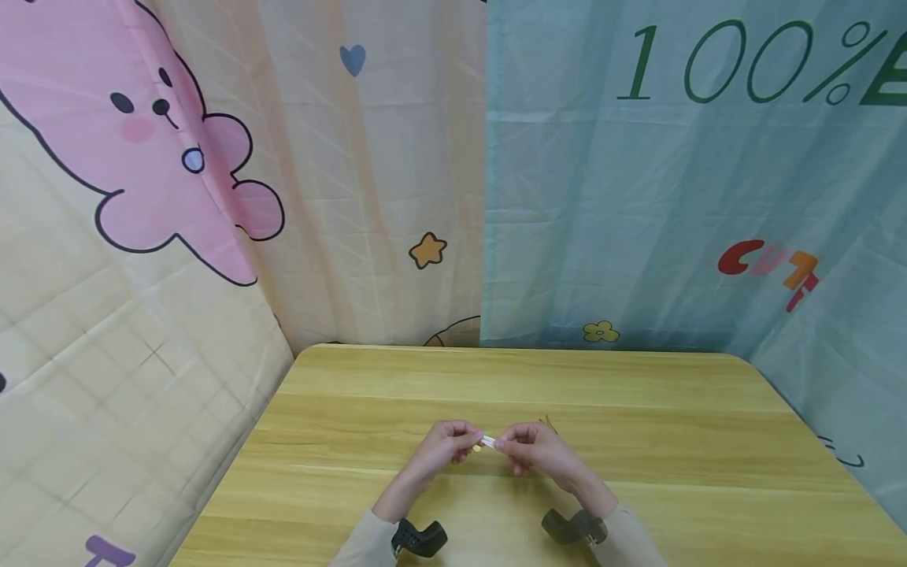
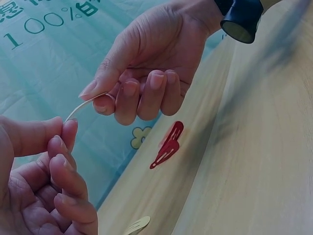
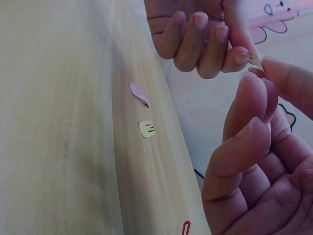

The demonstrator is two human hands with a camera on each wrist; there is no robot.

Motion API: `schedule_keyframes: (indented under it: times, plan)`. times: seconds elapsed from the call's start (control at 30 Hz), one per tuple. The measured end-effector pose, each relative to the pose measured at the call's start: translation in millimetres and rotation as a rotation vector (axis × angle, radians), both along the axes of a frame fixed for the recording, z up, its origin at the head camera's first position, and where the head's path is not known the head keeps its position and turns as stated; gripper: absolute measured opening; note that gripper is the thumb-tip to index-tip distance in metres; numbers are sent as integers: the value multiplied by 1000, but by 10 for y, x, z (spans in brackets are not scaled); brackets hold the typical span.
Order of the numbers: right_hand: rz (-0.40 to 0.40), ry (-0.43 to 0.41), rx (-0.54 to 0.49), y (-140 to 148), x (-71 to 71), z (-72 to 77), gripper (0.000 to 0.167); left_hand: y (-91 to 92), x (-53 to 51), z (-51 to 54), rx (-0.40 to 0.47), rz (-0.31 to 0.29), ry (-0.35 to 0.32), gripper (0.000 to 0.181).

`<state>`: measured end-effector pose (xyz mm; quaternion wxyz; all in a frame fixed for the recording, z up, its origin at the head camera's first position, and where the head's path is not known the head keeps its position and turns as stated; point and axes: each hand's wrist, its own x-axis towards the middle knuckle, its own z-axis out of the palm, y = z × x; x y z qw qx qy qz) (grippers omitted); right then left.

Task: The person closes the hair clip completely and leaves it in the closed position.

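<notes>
A pale, cream-coloured snap hair clip (image 1: 489, 442) is held between my two hands above the table. My left hand (image 1: 442, 446) pinches one end with thumb and forefinger. The other end is pinched by my right hand (image 1: 542, 453) in the same way. Seen edge-on in the left wrist view, the clip (image 2: 80, 104) looks curved; fingertips cover both its ends. On the table beyond lie red hair clips (image 2: 168, 144) and a pale yellow clip (image 2: 139, 225). The right wrist view shows a pink clip (image 3: 139, 94) and a yellow clip (image 3: 146, 129) lying there too.
A wooden table (image 1: 340, 409) spreads beneath both hands, its far edge against printed curtains (image 1: 397, 299). Another red clip (image 3: 186, 228) is cut off at the bottom of the right wrist view. Each wrist carries a black camera mount (image 1: 420, 539).
</notes>
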<state>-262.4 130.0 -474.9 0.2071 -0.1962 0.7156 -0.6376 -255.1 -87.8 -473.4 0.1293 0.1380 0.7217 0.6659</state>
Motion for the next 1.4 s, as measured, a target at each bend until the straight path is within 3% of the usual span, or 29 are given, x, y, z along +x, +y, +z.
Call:
schedule_keyframes:
  times: [0.43, 1.13, 1.4]
  plan:
    - [18, 16, 27, 31, 11, 30, 28, 6, -3, -24, -25, 29, 24, 26]
    - [44, 33, -28, 46, -17, 14, 40, 15, -8, -19, -26, 72, 15, 30]
    - [-39, 5, -15, 54, -18, 8, 35, -8, -17, -10, -13, 118, 20, 37]
